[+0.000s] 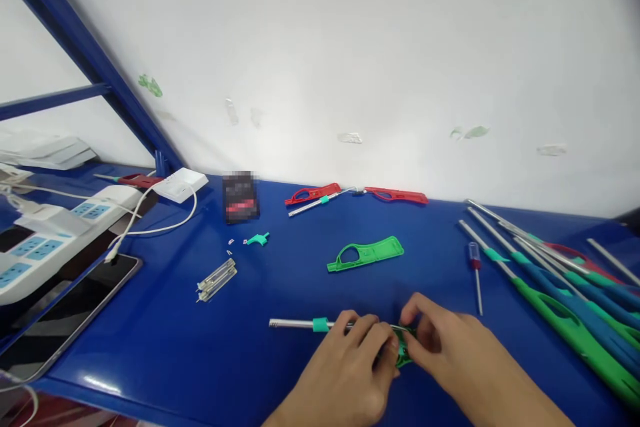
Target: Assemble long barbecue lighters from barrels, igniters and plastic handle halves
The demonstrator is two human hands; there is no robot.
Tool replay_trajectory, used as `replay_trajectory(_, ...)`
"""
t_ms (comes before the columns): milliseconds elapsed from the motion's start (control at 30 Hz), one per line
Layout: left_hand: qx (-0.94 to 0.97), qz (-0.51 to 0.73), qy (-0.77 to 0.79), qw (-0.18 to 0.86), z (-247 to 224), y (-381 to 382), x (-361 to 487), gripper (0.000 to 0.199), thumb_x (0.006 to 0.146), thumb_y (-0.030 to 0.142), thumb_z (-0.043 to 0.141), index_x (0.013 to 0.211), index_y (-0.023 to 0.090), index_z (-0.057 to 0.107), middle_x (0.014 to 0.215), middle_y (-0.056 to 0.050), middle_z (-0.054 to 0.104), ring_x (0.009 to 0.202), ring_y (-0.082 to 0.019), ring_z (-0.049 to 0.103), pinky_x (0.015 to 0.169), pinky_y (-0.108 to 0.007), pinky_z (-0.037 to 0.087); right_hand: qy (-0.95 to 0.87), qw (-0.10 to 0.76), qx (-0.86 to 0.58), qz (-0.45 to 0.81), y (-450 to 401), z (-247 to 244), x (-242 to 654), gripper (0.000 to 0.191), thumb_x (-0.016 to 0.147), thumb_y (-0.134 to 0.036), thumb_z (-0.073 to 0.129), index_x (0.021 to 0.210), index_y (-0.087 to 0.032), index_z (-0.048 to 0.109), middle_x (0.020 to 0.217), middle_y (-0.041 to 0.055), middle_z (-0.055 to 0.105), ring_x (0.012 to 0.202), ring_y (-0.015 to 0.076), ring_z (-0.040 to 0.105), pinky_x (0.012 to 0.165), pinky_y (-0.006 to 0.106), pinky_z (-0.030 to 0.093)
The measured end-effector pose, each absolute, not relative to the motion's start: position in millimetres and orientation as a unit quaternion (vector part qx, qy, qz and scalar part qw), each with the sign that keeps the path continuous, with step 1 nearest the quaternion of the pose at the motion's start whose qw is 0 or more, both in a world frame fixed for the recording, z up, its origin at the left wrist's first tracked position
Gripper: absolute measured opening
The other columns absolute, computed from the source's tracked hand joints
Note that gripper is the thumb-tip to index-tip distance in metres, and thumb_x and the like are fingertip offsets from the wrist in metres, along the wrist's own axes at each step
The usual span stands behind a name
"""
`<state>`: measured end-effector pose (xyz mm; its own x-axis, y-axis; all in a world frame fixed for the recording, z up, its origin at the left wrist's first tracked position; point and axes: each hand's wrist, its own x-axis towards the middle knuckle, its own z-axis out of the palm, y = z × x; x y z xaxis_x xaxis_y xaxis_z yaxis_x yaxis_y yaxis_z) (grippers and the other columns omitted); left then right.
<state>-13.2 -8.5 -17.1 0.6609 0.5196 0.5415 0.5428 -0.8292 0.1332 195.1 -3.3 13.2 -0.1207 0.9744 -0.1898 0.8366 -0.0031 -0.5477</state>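
Near the front of the blue table, my left hand is closed around a long-necked lighter whose green half shell lies partly hidden under the fingers. Its metal tube with a teal collar sticks out to the left. My right hand pinches at the right end of the same lighter, by a thin wire; what lies between its fingertips is too small to make out. Beyond the hands rests the loose green shell half, inner side up.
Assembled long lighters are heaped at the right, beside a small screwdriver. An opened red lighter lies by the wall. Leftward are a teal trigger, clear fuel tubes, a phone and a power strip.
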Motion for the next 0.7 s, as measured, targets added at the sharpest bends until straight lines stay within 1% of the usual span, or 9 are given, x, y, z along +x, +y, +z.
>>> replay_trajectory(100, -0.911, -0.291, -0.293, 0.018, -17, -9, -13, 0.015, 0.108, 0.017, 0.056, 0.113, 0.010, 0.069, 0.107, -0.008, 0.071, 0.099, -0.021, 0.072, 0.082, -0.038, 0.058, -0.694, 0.172, -0.649, 0.258, -11, 9, 196, 0.017, 0.092, -0.040, 0.054, 0.084, -0.028, 0.062, 0.071, -0.0017, 0.069, 0.057, 0.0196, 0.065, 0.055, 0.031, 0.045)
replay_trajectory(200, -0.910, -0.292, -0.296, 0.011, -13, -10, -13, 0.019, 0.110, 0.016, 0.052, 0.113, 0.010, 0.069, 0.105, -0.007, 0.072, 0.099, -0.021, 0.072, 0.082, -0.038, 0.059, -0.686, 0.207, -0.652, 0.248, -16, 12, 193, 0.024, 0.094, -0.047, 0.055, 0.079, -0.029, 0.062, 0.074, -0.0019, 0.070, 0.059, 0.0205, 0.067, 0.056, 0.032, 0.047)
replay_trajectory(333, -0.909, -0.290, -0.300, -0.002, -6, -12, -14, 0.022, 0.111, 0.013, 0.048, 0.117, 0.010, 0.069, 0.107, -0.009, 0.073, 0.102, -0.023, 0.072, 0.085, -0.040, 0.059, -0.672, 0.235, -0.655, 0.253, -23, 18, 190, 0.020, 0.096, -0.043, 0.057, 0.082, -0.032, 0.065, 0.076, -0.0055, 0.071, 0.062, 0.0190, 0.069, 0.058, 0.029, 0.049)
replay_trajectory(500, -0.914, -0.285, -0.290, -0.019, 0, -12, -16, 0.023, 0.111, 0.013, 0.049, 0.123, 0.009, 0.069, 0.113, -0.011, 0.074, 0.106, -0.027, 0.073, 0.088, -0.043, 0.058, -0.658, 0.277, -0.657, 0.243, -31, 21, 199, 0.025, 0.106, -0.048, 0.052, 0.096, -0.034, 0.071, 0.094, -0.0059, 0.076, 0.079, 0.0175, 0.075, 0.072, 0.026, 0.056)
replay_trajectory(633, -0.914, -0.280, -0.293, -0.031, 1, -10, -17, 0.025, 0.113, 0.015, 0.046, 0.122, 0.010, 0.069, 0.115, -0.009, 0.075, 0.108, -0.026, 0.073, 0.090, -0.044, 0.058, -0.662, 0.295, -0.645, 0.242, -35, 18, 210, 0.022, 0.103, -0.047, 0.058, 0.095, -0.035, 0.075, 0.096, -0.0058, 0.078, 0.084, 0.0176, 0.076, 0.075, 0.024, 0.058)
replay_trajectory(700, -0.914, -0.277, -0.293, -0.033, 1, -10, -17, 0.024, 0.112, 0.015, 0.047, 0.122, 0.010, 0.069, 0.116, -0.009, 0.075, 0.107, -0.026, 0.073, 0.090, -0.044, 0.058, -0.669, 0.294, -0.637, 0.247, -35, 14, 212, 0.019, 0.103, -0.046, 0.060, 0.097, -0.036, 0.076, 0.098, -0.0068, 0.078, 0.086, 0.0169, 0.076, 0.077, 0.023, 0.058)
